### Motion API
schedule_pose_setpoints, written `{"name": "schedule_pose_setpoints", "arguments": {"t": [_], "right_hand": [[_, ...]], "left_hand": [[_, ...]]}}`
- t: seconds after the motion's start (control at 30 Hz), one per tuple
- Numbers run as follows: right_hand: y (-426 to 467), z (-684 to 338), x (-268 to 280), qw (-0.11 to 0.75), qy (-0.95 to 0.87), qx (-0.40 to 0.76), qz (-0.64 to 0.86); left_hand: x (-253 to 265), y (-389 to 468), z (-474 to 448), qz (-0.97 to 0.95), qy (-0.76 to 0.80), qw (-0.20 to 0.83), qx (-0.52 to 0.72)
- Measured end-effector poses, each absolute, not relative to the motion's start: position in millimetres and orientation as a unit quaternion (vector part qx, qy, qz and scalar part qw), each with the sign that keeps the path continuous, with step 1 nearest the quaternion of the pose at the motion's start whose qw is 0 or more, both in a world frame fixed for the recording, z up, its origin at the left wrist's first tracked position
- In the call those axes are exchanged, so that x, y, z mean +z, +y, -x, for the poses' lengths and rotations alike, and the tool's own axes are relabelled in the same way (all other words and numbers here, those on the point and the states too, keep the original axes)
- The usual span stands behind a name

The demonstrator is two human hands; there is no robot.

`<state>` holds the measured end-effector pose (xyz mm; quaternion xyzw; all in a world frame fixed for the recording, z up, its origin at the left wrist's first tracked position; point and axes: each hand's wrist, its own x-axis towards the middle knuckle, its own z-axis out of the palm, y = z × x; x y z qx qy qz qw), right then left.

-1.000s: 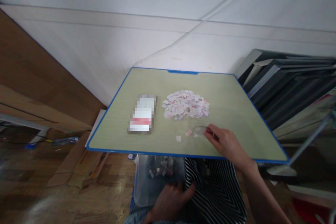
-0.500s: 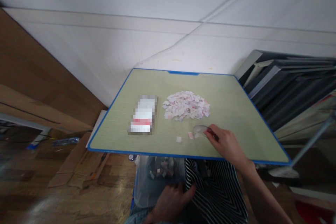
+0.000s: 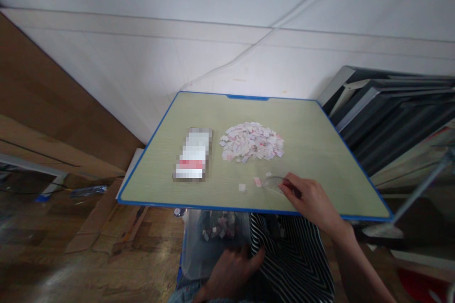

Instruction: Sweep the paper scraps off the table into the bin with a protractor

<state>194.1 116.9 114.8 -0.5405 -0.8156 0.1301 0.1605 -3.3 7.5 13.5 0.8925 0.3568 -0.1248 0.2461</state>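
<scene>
My right hand [image 3: 308, 199] is closed on a magnifying glass [image 3: 273, 183] with a clear oval lens and a dark red handle, held low over the table's front part. Near the lens lie a pink scrap [image 3: 257, 182] and a couple of white scraps [image 3: 242, 187]. Behind them, a heap of torn white and pinkish paper pieces [image 3: 252, 141] covers the table's middle. Below the front edge, my left hand [image 3: 231, 267] rests by my lap, thumb apart from the fingers and nothing seen in it. It is dim and partly over a clear plastic box [image 3: 192, 246] holding more scraps.
A phone-like device [image 3: 194, 154] with a pixelated screen lies left on the blue-edged folding table [image 3: 302, 128]. A white wall [image 3: 142, 57] stands behind. Cardboard [image 3: 53, 94] leans at left, dark flat panels [image 3: 391, 113] at right. Striped cloth [image 3: 295, 255] covers my lap.
My right hand and the magnifying glass have moved slightly down and to the right. A white scrap now shows behind the lens. My left hand stays put.
</scene>
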Motion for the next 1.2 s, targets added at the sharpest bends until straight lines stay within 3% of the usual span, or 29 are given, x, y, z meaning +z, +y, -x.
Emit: {"name": "schedule_pose_setpoints", "arguments": {"t": [0.37, 0.53, 0.87, 1.2], "right_hand": [[120.1, -190.1, 111.1, 0.152, -0.825, 0.11, 0.532], [127.0, -187.4, 104.6, 0.163, -0.809, -0.002, 0.564], [128.4, -189.9, 104.3, 0.164, -0.816, 0.079, 0.549], [128.0, -191.4, 103.9, 0.179, -0.803, 0.063, 0.565]], "left_hand": [[13.5, 8.4, 2.7, -0.892, 0.352, 0.254, -0.129], [9.7, 6.3, 3.5, -0.895, 0.353, 0.247, -0.115], [8.1, 6.6, 3.9, -0.898, 0.352, 0.242, -0.11], [10.4, 7.3, 4.4, -0.891, 0.357, 0.253, -0.118]]}}
